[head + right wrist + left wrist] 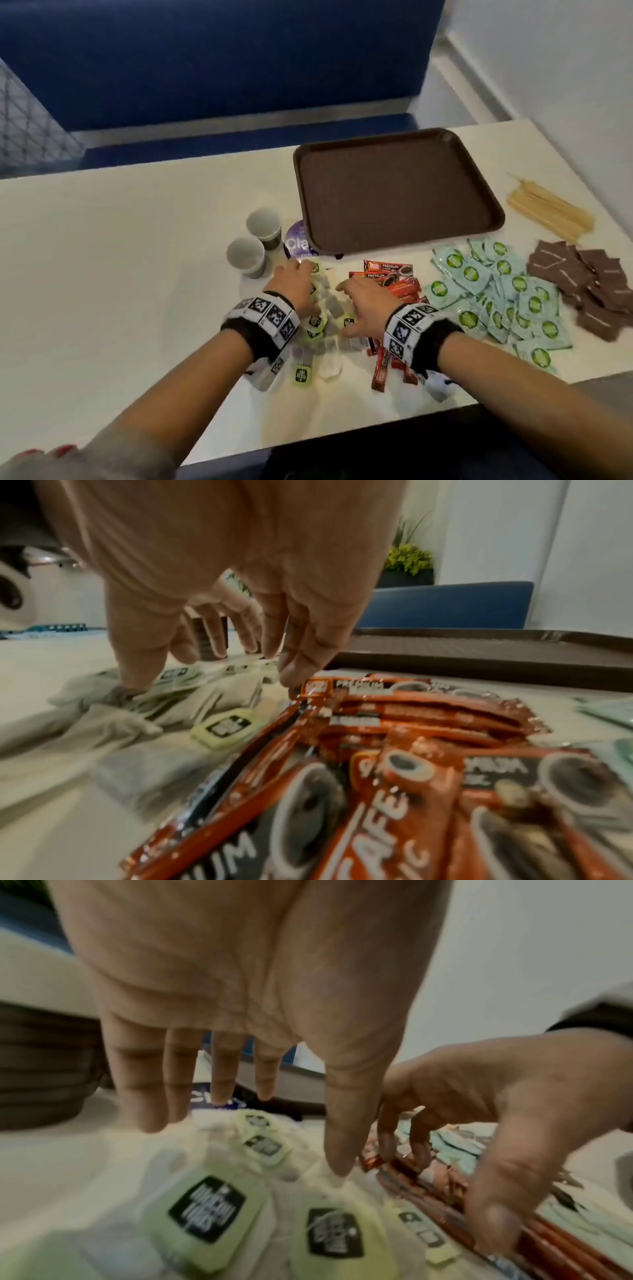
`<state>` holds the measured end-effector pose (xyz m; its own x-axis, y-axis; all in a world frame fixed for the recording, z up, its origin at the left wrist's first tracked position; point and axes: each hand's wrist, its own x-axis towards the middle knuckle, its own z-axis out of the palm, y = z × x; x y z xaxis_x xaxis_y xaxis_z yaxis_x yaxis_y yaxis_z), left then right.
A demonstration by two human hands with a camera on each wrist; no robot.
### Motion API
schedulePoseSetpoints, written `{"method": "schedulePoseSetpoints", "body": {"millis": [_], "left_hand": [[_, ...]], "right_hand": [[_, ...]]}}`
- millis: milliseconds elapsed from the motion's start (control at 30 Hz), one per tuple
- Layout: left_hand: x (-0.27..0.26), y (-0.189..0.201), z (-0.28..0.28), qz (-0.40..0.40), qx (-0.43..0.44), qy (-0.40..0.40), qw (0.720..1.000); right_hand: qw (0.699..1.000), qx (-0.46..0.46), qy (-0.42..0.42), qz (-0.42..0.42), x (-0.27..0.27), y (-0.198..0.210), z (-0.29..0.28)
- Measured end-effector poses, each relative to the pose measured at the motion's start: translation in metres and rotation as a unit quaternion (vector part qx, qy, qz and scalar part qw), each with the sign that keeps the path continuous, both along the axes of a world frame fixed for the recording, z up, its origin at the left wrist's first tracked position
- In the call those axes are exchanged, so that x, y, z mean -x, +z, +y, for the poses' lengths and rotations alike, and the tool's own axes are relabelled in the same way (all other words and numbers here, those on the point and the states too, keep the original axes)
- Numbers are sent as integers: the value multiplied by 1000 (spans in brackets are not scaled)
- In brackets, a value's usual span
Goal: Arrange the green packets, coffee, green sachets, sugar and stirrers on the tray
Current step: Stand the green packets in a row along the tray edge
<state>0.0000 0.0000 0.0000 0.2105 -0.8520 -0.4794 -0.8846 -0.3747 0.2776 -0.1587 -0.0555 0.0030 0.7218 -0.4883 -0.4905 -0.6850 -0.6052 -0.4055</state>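
The brown tray has nothing on it. Just in front of it lies a heap of tea bags with green tags. My left hand hovers over the heap's left side with straight, spread fingers. On the right side my right hand is spread, thumb on a tea bag and outer finger at the red coffee sachets. Neither hand holds anything. Mint-green sachets, brown sugar packets and wooden stirrers lie to the right.
Two paper cups and a purple lid stand left of the tray. The white table ends close to my body. A blue bench runs behind it.
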Motion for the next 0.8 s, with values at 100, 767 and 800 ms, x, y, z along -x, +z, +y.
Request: {"method": "schedulePoseSetpoints", "body": {"millis": [100, 767, 800], "left_hand": [[-6, -5, -11, 14, 19, 2, 1000], [-21, -10, -29, 114, -36, -84, 989], [-22, -7, -27, 139, -37, -70, 987]], "right_hand": [[999, 24, -33, 9, -12, -9, 7], [990, -37, -138, -16, -40, -17, 2], [987, -42, -153, -35, -40, -15, -2]]}}
